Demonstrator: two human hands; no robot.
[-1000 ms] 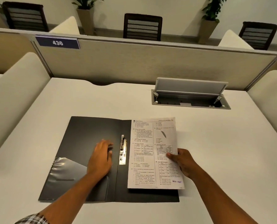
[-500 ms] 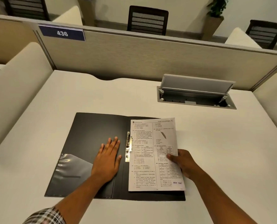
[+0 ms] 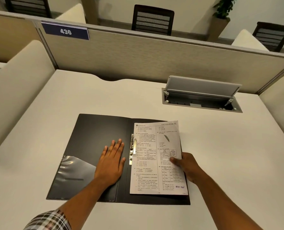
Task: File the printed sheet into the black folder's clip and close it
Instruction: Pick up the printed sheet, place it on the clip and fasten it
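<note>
The black folder point(image 3: 96, 135) lies open on the white desk, its clear pocket on the left flap. The metal clip point(image 3: 132, 149) runs along the spine, its lever raised. The printed sheet point(image 3: 154, 173) rests on the right flap with its left edge at the clip. My left hand point(image 3: 112, 161) lies flat on the left flap beside the clip, fingers together. My right hand point(image 3: 186, 165) pinches the sheet's right edge, thumb on top.
An open grey cable hatch point(image 3: 201, 98) sits in the desk behind and right of the folder. A beige partition point(image 3: 154, 58) with a "436" plate closes off the far edge. Padded side dividers flank the desk left and right.
My left hand has flattened on the left flap, fingers stretched out beside the clip. The sheet has shifted slightly left toward the clip. The camera has tilted a bit.
</note>
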